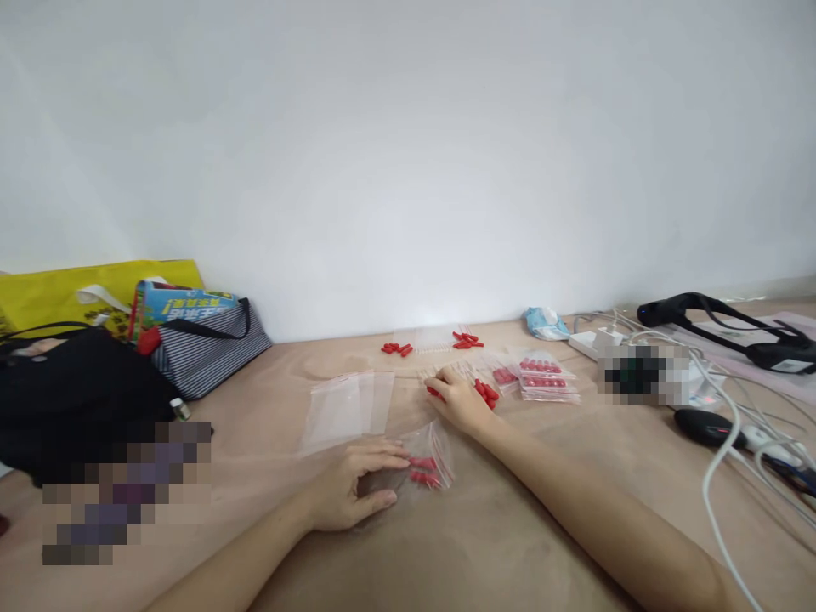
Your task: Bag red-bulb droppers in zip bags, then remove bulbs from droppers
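My left hand (pixel 360 484) lies palm down on the table, fingers stretched out and thumb apart. Its fingertips touch a small clear zip bag (pixel 439 446) with red pieces (pixel 424 472) inside. Farther right, my right hand (pixel 460 401) reaches over a pile of small, elongated red pieces (pixel 485 393). Its fingers bend down around a red piece (pixel 434 392), partly hidden beneath them. Flat clear zip bags (pixel 348 408) lie left of this hand. Filled zip bags of red pieces (pixel 545 378) are stacked to its right.
Two small groups of red pieces (pixel 396 348) lie near the wall. Left are a black bag (pixel 82 399), a striped bag (pixel 210 353) and a small bottle (pixel 180 409). Right are a blue-white crumpled packet (pixel 546 323), white cables (pixel 717 467), a black mouse (pixel 707 427) and a black headset (pixel 733 327).
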{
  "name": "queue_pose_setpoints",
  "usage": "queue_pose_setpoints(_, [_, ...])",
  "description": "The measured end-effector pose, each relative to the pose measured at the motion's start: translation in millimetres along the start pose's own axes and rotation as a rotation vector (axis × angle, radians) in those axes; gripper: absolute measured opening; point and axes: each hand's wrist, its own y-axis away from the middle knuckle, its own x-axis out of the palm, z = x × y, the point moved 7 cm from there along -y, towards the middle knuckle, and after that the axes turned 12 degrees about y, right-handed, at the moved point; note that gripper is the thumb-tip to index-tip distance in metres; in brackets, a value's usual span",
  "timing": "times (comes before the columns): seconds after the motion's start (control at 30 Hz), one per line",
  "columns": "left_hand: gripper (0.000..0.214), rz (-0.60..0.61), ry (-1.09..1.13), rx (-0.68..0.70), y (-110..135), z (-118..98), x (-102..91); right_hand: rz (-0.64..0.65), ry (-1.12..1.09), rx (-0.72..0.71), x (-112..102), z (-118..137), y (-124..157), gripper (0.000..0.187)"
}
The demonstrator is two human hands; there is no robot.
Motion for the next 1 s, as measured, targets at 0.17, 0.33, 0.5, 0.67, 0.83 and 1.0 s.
queue_pose_setpoints(0.17, [0.034, 0.001, -0.016, -0.027, 3.6, 5.7, -1.8, 0.039, 0.093, -0.005, 9.1, 11.5, -0.8, 0.012])
queue_pose_setpoints(0.33, [0.035, 0.001, -0.008, -0.042, 3.2, 8.5, -1.5, 0.034, 0.147, 0.017, 9.0, 15.0, -4.4, 0.016])
queue_pose_setpoints(0.5, [0.034, -0.007, 0.016, -0.030, 2.9, 7.2, -3.0, -0.028, 0.135, 0.038, -5.4, 8.3, 5.5, 0.021])
queue_pose_setpoints(0.67, [0.029, -0.062, 0.047, -0.096, 2.3, 6.0, -4.0, -0.160, -0.143, 0.021, -30.2, -1.3, 42.5, 0.014])
queue_pose_setpoints(0.83, [0.012, -0.361, -0.090, -0.211, -20.5, 20.2, -25.4, -0.036, -0.366, -0.035, -35.4, 7.3, 69.8, 0.006])
queue_pose_setpoints(1.0, [0.007, -0.428, -0.126, -0.334, -60.6, 51.1, -38.0, 0.049, -0.438, -0.064, -33.9, 22.7, 63.9, 0.007])
